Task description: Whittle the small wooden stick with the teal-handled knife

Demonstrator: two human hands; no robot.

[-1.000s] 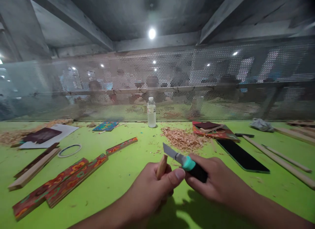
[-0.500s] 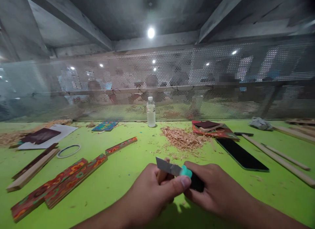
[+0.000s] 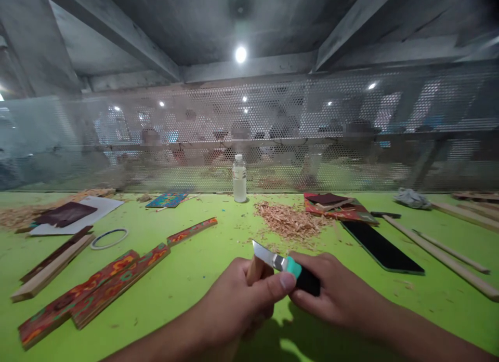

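Near the front middle of the green table, my left hand [image 3: 241,297] is closed around a piece of wood [image 3: 257,270], its bare end poking up above the fingers. Most of the wood is hidden in the fist. My right hand [image 3: 333,286] grips a utility knife [image 3: 309,280] with a black and teal handle. The knife's blade [image 3: 265,254] points up and left, lying across the wood's end. My left thumb presses on the knife close to the teal part.
A heap of wood shavings [image 3: 290,220] lies beyond my hands, beside a water bottle [image 3: 239,179]. At right are a black phone [image 3: 384,247] and a hammer [image 3: 440,255]. Painted wood strips [image 3: 113,289] and a tape roll [image 3: 109,239] lie left. A perforated metal screen [image 3: 195,144] borders the back.
The blade has turned and its tip now sits slightly further right. The end of the wood shows more clearly. Both hands keep their hold.
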